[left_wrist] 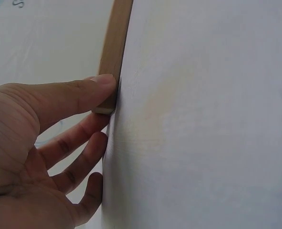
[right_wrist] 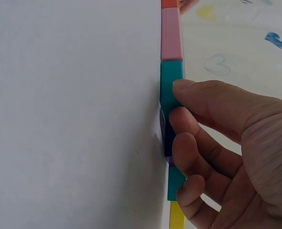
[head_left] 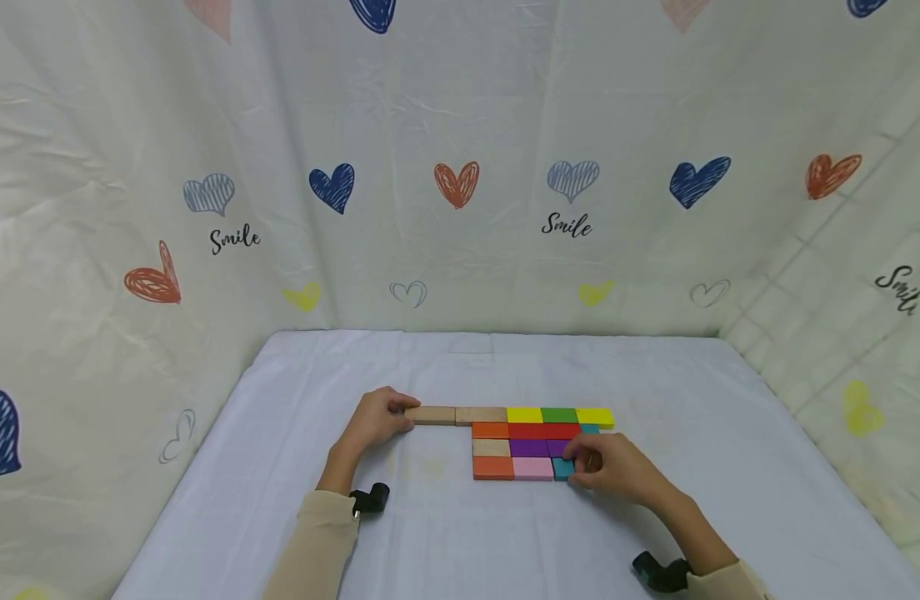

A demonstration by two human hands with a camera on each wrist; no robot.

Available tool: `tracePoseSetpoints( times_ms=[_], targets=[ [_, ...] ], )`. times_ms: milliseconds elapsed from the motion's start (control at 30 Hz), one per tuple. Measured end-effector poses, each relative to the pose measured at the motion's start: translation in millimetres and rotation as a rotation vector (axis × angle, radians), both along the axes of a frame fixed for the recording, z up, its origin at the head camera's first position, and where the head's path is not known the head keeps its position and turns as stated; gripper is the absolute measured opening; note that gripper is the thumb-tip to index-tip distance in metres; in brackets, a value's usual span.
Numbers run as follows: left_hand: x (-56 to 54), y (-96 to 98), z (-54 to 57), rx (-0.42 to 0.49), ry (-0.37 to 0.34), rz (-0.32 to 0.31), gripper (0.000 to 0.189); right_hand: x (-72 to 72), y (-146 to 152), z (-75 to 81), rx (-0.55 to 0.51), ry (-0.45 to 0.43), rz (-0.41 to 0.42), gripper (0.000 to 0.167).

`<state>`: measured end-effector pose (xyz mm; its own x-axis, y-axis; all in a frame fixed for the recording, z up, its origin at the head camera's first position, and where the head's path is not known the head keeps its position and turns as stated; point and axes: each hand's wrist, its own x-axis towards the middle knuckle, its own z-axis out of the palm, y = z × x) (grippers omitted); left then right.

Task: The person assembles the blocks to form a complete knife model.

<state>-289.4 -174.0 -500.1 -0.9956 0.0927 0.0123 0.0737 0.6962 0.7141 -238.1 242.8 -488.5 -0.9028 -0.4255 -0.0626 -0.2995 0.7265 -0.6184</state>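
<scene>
Flat rectangular wooden blocks lie in touching rows on the white cloth. My left hand [head_left: 380, 415] pinches the left end of a plain wooden block [head_left: 433, 415], its thumb on the near face in the left wrist view. A second plain block [head_left: 481, 415] follows, then yellow [head_left: 524, 415], green [head_left: 559, 415] and yellow again. At the lower right corner my right hand [head_left: 617, 468] holds a teal block [right_wrist: 171, 76] between thumb and forefinger, beside a pink block [head_left: 533, 469]. Purple blocks [head_left: 530, 448] lie one row up, partly behind those fingers. Another teal block [head_left: 589, 428] shows above the hand.
Red [head_left: 546, 431] and orange blocks [head_left: 492, 469] fill other places in the rows. The white cloth [head_left: 422, 533] covers the table up to a curtain [head_left: 505, 267] printed with hearts. A black wrist camera [head_left: 658, 573] sits on the right forearm, another [head_left: 370, 498] on the left.
</scene>
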Motion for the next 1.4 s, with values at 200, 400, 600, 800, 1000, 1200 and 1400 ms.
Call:
tracePoseSetpoints(
  times_ms=[200,400,600,800,1000,1200,1400],
  targets=[
    [-1.5,0.4,-2.1,-0.004,0.010,-0.007,0.032,1.3,-2,0.7,-0.004,0.001,0.000,0.026],
    [-1.2,2.0,-1.5,0.005,0.010,-0.014,0.032,3.2,-2,2.6,-0.007,0.013,0.007,0.026],
    [-0.4,2.0,-0.9,0.003,0.012,-0.014,0.032,3.5,-2,2.6,-0.013,0.010,0.014,0.026],
    [-1.0,0.7,-1.7,-0.003,0.016,-0.009,0.032,4.3,-3,4.5,-0.018,-0.001,0.019,0.025],
    [-1.6,-0.1,-2.1,-0.002,0.017,-0.009,0.032,0.8,2,8.1,-0.014,0.036,0.004,0.015],
    [-2.3,-0.3,-3.3,-0.008,0.012,-0.012,0.033,-6.5,16,18.5,-0.068,0.080,-0.085,0.013],
    [-2.2,-0.6,-0.1,-0.065,0.031,-0.037,0.040,-19.4,32,30.8,-0.119,0.117,-0.162,0.020]
  ],
)
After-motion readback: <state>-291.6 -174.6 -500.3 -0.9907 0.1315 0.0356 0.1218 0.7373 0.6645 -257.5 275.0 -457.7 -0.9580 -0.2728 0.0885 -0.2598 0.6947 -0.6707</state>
